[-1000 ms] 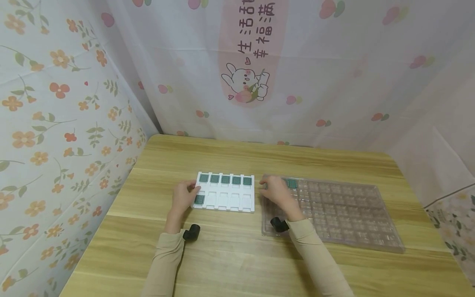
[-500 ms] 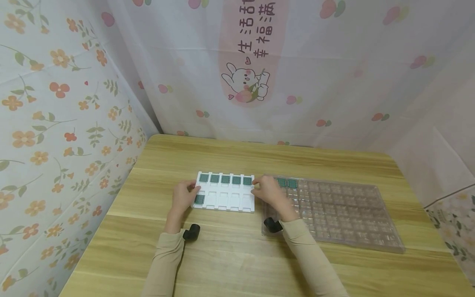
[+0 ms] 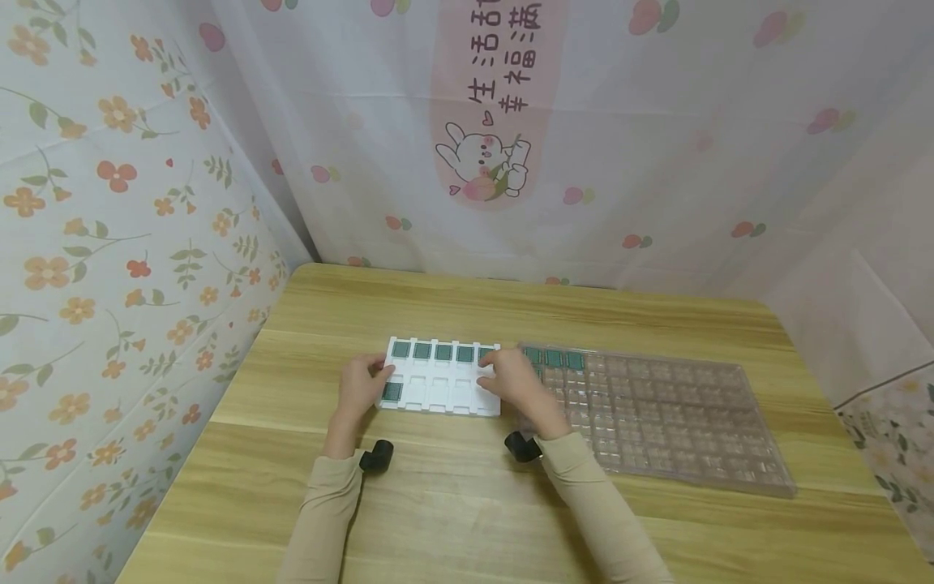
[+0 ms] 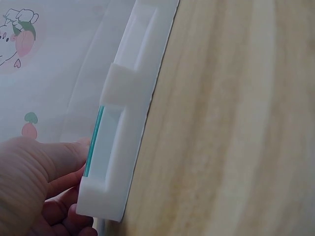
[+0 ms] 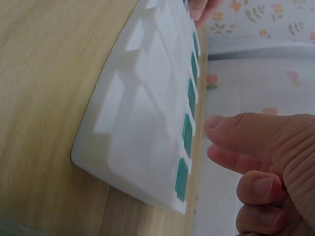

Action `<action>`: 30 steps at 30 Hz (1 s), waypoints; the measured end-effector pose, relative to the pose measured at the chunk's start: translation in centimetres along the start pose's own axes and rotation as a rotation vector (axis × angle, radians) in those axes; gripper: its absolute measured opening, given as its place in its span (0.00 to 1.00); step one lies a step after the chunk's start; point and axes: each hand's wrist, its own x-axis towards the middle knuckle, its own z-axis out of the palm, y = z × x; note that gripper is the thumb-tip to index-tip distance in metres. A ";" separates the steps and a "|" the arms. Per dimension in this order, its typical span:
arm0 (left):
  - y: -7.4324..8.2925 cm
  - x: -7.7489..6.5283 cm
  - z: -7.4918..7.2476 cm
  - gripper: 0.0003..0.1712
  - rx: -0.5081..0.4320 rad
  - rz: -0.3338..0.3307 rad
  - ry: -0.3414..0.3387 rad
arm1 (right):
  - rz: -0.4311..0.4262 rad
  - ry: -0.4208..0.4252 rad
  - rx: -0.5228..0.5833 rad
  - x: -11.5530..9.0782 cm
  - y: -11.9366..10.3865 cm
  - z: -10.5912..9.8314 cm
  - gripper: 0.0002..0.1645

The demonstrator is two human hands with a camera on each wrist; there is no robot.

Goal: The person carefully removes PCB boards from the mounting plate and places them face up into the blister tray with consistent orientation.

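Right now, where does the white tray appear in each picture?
Head: white tray just below centre, left of the clear tray.
Left wrist: white tray from top centre to lower left.
Right wrist: white tray from top edge to lower centre.
Shared landmark: the wooden table.

I'm in a curtained nook, home or workshop I can't say: a table (image 3: 438,519) hemmed by a flowery curtain (image 3: 117,243) and a rabbit curtain (image 3: 606,146).
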 end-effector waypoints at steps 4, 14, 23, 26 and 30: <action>0.0 0.1 0.0 0.16 0.002 0.003 -0.001 | -0.034 0.018 -0.001 0.1 -0.3 0.1 0.13; 0.2 0.0 0.0 0.16 0.003 -0.009 -0.002 | -0.060 0.027 -0.031 0.3 -0.9 0.5 0.12; 0.3 -0.1 -0.1 0.16 -0.007 -0.010 -0.010 | -0.057 -0.035 0.006 0.3 -2.0 1.0 0.14; 0.3 -0.1 -0.1 0.16 -0.007 -0.011 -0.012 | -0.063 -0.049 0.006 0.3 -2.4 1.2 0.14; 0.2 -0.1 -0.1 0.16 -0.009 -0.013 -0.011 | -0.065 -0.063 0.029 0.4 -3.0 1.3 0.14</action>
